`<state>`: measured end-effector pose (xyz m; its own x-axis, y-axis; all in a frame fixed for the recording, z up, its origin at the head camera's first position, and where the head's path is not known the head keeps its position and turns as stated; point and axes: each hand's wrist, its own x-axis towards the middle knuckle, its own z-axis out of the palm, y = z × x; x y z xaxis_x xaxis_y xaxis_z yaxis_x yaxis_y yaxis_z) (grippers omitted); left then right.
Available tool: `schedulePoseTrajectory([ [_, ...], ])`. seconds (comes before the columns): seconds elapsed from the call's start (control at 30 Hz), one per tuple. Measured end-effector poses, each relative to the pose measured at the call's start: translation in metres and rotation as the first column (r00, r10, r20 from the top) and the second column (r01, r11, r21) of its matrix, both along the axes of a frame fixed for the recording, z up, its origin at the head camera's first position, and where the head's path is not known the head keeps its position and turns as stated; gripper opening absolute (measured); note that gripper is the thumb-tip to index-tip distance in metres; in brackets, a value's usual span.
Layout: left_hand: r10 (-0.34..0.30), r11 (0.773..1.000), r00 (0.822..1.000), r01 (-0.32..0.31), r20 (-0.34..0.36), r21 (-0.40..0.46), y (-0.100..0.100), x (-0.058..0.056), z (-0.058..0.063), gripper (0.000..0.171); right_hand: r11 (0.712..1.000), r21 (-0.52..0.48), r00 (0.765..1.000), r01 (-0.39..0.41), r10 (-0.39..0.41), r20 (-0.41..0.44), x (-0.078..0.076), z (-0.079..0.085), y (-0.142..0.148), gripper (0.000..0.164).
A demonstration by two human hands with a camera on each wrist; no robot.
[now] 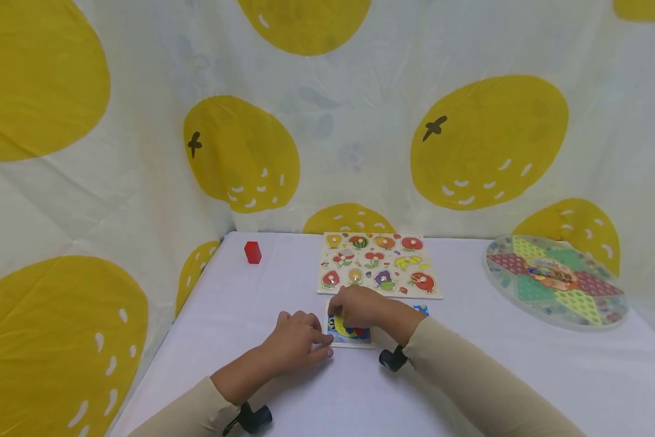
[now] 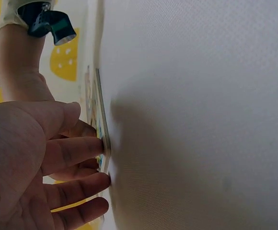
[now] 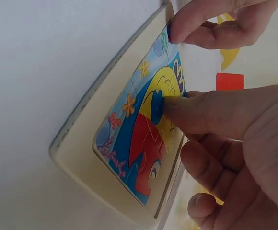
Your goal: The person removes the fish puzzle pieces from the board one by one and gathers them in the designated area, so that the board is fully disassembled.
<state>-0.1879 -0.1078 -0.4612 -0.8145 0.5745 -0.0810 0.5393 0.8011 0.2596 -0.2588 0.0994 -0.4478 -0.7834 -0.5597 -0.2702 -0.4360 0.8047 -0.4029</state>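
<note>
A small jigsaw board [image 3: 76, 148] with a cream rim lies on the table, bearing a bright fish picture. Red, yellow and blue pieces fill much of it; a strip beside the red fish is bare. My right hand [image 1: 360, 306] is over the board, fingers bent, and its thumb and forefinger pinch a yellow-and-blue puzzle piece [image 3: 156, 108] at the picture. The forefinger's tip is mostly hidden behind the thumb. At the board's left edge my left hand [image 1: 297, 343] touches the rim with loosely extended fingers, palm sideways in the left wrist view.
Just behind the board lies a wooden fruit peg puzzle [image 1: 379, 265]. A blue patterned piece [image 1: 421, 309] shows beyond the right wrist. A red block [image 1: 253, 252] stands back left, and a round star-patterned game board [image 1: 556, 282] lies at the right. A lemon-print curtain [image 1: 354, 139] hangs behind.
</note>
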Motion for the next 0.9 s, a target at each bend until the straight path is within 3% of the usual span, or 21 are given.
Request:
schedulePoseTrajectory([
  [0.23, -0.004, 1.000, 1.000, 0.004, -0.005, -0.006, 0.0015, -0.0008, 0.0005, 0.034, 0.998, -0.013, 0.997, 0.069, -0.068, 0.048, 0.0036, 0.0019, -0.0031, 0.033],
  [0.9, -0.015, 1.000, 1.000, 0.015, -0.007, -0.026, 0.0055, 0.0007, 0.0057, 0.034, 0.996, -0.022, 0.994, 0.084, -0.082, 0.070, 0.0032, -0.0021, -0.0032, 0.032],
])
